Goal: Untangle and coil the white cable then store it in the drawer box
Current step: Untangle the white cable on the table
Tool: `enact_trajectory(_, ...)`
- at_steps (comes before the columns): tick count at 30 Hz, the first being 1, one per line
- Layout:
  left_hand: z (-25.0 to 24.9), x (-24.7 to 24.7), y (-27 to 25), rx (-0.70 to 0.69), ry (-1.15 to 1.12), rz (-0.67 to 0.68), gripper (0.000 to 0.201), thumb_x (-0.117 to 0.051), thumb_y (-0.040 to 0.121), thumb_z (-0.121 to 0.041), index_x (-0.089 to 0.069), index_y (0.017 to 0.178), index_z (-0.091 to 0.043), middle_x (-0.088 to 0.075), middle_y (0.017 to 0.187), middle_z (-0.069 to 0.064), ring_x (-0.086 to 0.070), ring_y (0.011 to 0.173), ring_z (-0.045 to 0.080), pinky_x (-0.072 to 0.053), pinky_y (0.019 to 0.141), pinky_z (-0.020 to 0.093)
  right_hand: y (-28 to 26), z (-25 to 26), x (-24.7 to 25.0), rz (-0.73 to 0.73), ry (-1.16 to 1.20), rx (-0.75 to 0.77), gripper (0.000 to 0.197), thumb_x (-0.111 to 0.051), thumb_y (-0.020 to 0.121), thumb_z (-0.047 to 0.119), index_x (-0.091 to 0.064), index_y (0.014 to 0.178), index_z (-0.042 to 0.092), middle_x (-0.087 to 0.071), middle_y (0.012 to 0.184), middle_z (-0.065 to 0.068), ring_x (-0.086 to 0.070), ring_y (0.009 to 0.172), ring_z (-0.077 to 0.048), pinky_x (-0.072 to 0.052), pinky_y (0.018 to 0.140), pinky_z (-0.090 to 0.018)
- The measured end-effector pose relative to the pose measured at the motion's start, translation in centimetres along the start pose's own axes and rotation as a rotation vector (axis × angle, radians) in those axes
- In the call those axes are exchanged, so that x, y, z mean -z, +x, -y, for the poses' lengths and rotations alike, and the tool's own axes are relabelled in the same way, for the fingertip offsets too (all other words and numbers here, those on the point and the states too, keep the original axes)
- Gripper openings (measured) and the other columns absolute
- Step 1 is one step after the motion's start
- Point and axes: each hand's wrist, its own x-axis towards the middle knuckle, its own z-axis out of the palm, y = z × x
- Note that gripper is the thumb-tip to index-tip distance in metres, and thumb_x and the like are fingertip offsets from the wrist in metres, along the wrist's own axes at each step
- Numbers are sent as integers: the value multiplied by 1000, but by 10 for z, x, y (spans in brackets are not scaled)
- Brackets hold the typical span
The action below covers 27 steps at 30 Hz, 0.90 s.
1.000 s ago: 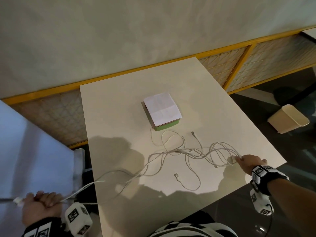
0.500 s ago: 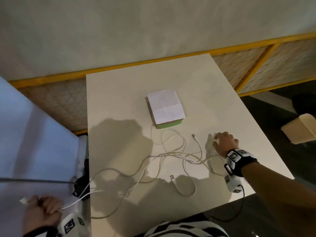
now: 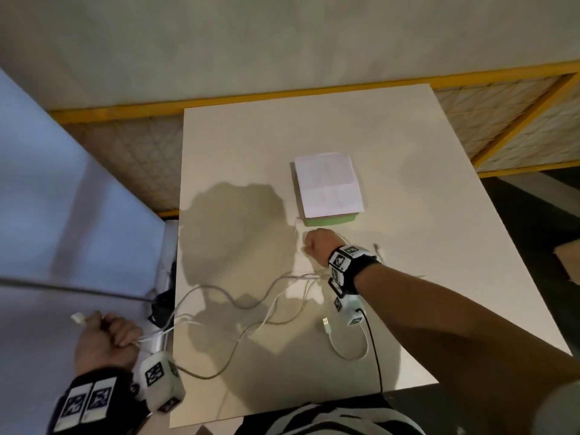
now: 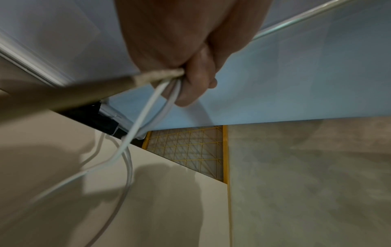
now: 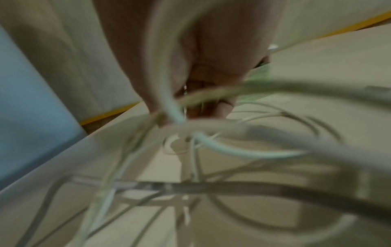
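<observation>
Tangled white cable (image 3: pixel 251 302) sprawls across the near half of the white table (image 3: pixel 408 277). My left hand (image 3: pixel 106 337) hangs off the table's left edge and grips several strands (image 4: pixel 152 100), with a plug end (image 3: pixel 78 318) sticking out of the fist. My right hand (image 3: pixel 317 246) is curled over cable loops (image 5: pixel 211 145) just in front of the drawer box (image 3: pixel 329 186), a green box with a white top. A loose USB plug (image 3: pixel 326 324) lies near my right wrist. The wrist view is blurred.
A yellow-framed mesh barrier (image 3: pixel 518 127) runs behind and right of the table. A pale blue panel (image 3: pixel 62 199) stands at the left. A dark clamp (image 3: pixel 161 306) sits at the table's left edge. A beige bin (image 3: pixel 568 262) shows at the far right.
My right hand has moved from the table's right edge leftward and forward to just in front of the box, gathering cable. The left hand still holds its strands; the view has shifted right.
</observation>
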Motion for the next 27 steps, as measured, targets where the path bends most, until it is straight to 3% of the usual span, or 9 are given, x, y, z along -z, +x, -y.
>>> enact_trajectory(2,-1,-6,1,2,-3,-14,30,-45,61,-31,-41,33,-19,-23,28,-6,-2,42,10,16,57,17,10,16,-7,25,-66,11,34,-49,91,26,-56,115,2,-59,121,-18,-53,113,-33,-41,95,-37)
enact_trajectory(4,1,-4,8,14,-62,-38,32,-47,77,-29,-38,48,-21,-22,29,-7,-9,27,9,14,53,20,15,25,-13,16,-123,-42,40,-53,88,32,-53,117,4,-58,122,-16,-54,112,-33,-44,94,-41)
enact_trajectory(6,-1,-3,15,46,-109,-62,44,-37,96,-32,-35,53,-20,-22,30,-8,-19,21,6,14,62,14,16,31,-19,21,-188,-87,38,-54,88,30,-52,117,6,-58,121,-14,-53,111,-32,-44,92,-42)
enact_trajectory(8,-3,-5,22,50,-116,-44,40,-44,89,-33,-37,52,-20,-21,31,-8,-19,22,6,12,71,12,15,35,-23,36,-273,-73,30,-46,90,19,-53,116,8,-59,121,-13,-53,112,-32,-42,92,-42)
enact_trajectory(10,-6,-7,25,49,-81,-3,30,-50,71,-33,-39,46,-20,-15,34,-9,-13,24,8,15,60,15,11,41,-22,22,-275,-50,29,-41,89,15,-53,114,8,-60,120,-13,-54,111,-32,-39,93,-42)
enact_trajectory(14,-6,-11,32,99,-84,33,59,-38,96,-36,-44,39,-19,-21,31,-8,-19,21,6,4,42,17,-7,56,-16,-78,100,12,23,-40,92,21,-48,107,6,-69,98,-16,-63,94,-33,-39,92,-41)
enact_trajectory(17,-3,-23,33,123,-62,21,53,-36,98,-38,-41,50,-19,-23,32,-8,-19,22,5,-9,31,15,-23,64,-5,-37,560,-17,19,-41,95,16,-51,109,9,-73,90,-13,-67,88,-24,-48,91,-36)
enact_trajectory(21,5,-55,19,133,130,127,41,-38,99,-37,-37,62,-19,-25,32,-8,-19,24,4,-13,32,12,-50,77,14,6,831,92,14,-42,96,8,-56,96,6,-69,77,-6,-65,70,-8,-48,72,-17)
enact_trajectory(27,27,-123,-35,30,417,426,26,-55,92,-35,-56,78,-13,-27,38,-9,-21,29,4,-18,32,13,-86,113,24,-9,801,297,19,-46,95,9,-52,85,24,-65,74,-1,-59,64,-23,-51,73,-42)
